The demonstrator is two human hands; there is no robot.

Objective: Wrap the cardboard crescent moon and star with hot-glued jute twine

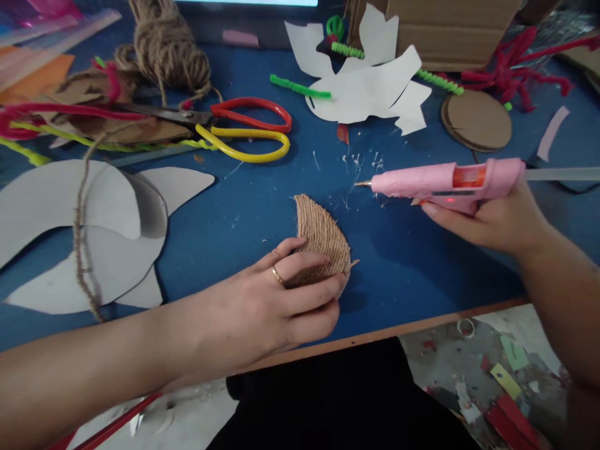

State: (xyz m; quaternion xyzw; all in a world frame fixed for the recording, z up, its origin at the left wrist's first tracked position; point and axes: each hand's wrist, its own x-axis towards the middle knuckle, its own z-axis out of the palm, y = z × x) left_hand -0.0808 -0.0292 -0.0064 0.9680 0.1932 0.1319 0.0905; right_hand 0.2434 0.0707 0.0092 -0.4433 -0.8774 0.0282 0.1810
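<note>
My left hand (290, 300), with a ring on one finger, is closed over a leaf-shaped piece covered in rows of twine (321, 228). The piece's pointed tip faces away from me, and a short twine end sticks out at its right side. Its lower part is hidden under my fingers. On the right, my right hand (497, 215) grips a pink hot glue gun (417, 180). A clear glue stick (562, 174) runs out of the gun's back, and a small red light glows on its side. The metal nozzle points left, apart from the twine-covered piece.
Scissors (250, 145) with red and yellow handles lie behind my left hand, near a twine ball (171, 53). White paper cutouts (126, 250) lie left; another paper shape (359, 90) lies at the back. Cardboard discs (478, 122) and red pipe cleaners (513, 72) are back right.
</note>
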